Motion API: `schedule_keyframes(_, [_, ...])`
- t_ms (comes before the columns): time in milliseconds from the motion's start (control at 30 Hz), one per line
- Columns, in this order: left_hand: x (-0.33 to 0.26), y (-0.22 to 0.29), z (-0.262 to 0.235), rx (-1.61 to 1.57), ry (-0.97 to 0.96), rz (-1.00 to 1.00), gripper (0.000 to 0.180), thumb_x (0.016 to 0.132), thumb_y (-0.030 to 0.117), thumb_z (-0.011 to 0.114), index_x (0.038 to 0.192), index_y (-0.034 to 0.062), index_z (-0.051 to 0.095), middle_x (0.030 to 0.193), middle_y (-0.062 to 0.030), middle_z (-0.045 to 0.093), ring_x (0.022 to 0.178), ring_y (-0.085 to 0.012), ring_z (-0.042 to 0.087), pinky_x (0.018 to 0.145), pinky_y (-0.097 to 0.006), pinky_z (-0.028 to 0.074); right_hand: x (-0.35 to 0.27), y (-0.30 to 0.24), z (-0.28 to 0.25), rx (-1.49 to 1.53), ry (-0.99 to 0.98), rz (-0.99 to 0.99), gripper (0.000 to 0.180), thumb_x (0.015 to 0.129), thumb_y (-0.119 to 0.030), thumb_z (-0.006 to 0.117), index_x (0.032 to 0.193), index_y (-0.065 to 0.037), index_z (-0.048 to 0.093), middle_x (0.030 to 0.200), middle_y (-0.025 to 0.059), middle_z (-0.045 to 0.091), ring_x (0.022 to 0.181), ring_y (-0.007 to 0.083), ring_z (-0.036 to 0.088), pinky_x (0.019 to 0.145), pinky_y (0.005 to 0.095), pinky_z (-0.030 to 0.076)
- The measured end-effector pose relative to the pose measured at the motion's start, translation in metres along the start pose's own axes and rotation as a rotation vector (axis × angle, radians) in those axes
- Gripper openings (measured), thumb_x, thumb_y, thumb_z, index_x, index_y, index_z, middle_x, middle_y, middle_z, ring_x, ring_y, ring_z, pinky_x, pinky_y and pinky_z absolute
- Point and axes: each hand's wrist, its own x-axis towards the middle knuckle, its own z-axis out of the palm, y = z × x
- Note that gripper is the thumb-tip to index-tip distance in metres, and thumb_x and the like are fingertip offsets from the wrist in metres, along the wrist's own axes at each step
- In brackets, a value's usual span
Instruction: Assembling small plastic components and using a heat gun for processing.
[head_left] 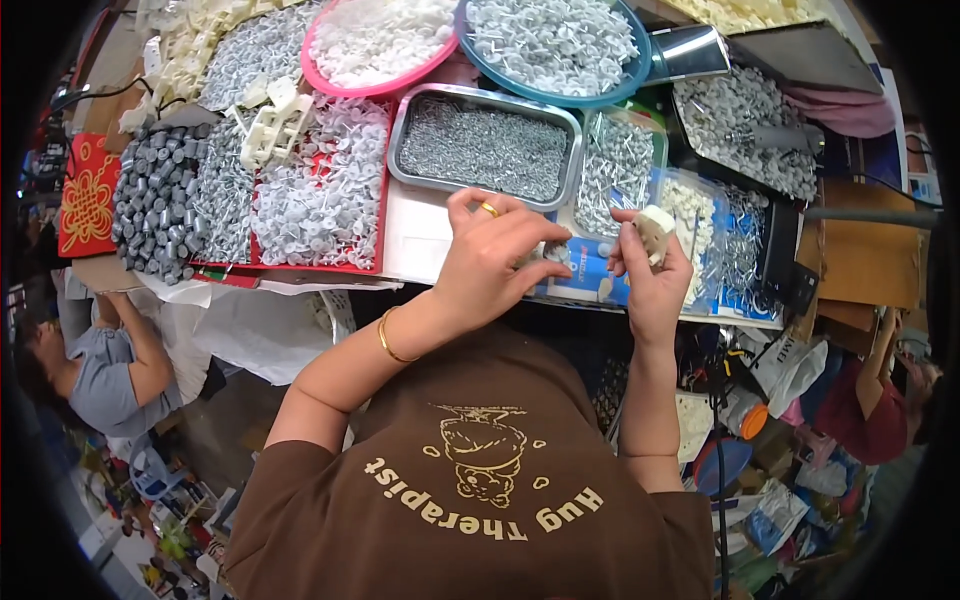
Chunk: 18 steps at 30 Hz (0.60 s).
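Both hands meet just inside the near edge of the counter (412,250). The left hand (490,245), gold ring on one finger, is curled, thumb and forefinger nearly closed on a small grey piece (557,256); we see it only partly between the tips. The right hand (655,280) grips upright a small rounded white-and-brown piece (654,235), thumb against its side. The two pieces are near each other, apart, above a blue printed sheet (585,284).

Room: we note a pale patch of counter left of the left hand, bounded by a red tray (384,190) of white clips. Beyond stand a rectangular steel tray (394,140) of tiny metal parts and a clear plastic tub (660,148) of nails, leaving little space ahead
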Motion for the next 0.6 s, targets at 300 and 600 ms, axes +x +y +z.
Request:
schedule_keyframes(300, [-0.005,-0.011,0.002,0.077,-0.132,0.034,0.024,0.078,0.027,0.081,0.099,0.0186,0.074,0.094,0.0055,0.070,0.097,-0.0162,0.062,0.101,-0.048,0.026,-0.009,-0.005,0.000,-0.042,-0.006,-0.022,0.018,0.100,-0.012,0.064,0.113,0.000,0.070,0.080,0.0001,0.064,0.068,0.0040,0.056,0.062,0.0189,0.045])
schedule_keyframes(600, [-0.002,-0.006,-0.003,0.136,-0.216,0.073,0.037,0.079,0.021,0.080,0.114,0.0185,0.069,0.099,0.0039,0.069,0.100,-0.0157,0.062,0.104,-0.050,0.027,-0.014,0.013,-0.001,0.085,-0.031,-0.167,0.025,0.104,-0.017,0.057,0.122,-0.002,0.051,0.087,0.0059,0.062,0.065,0.0073,0.052,0.058,0.0202,0.043])
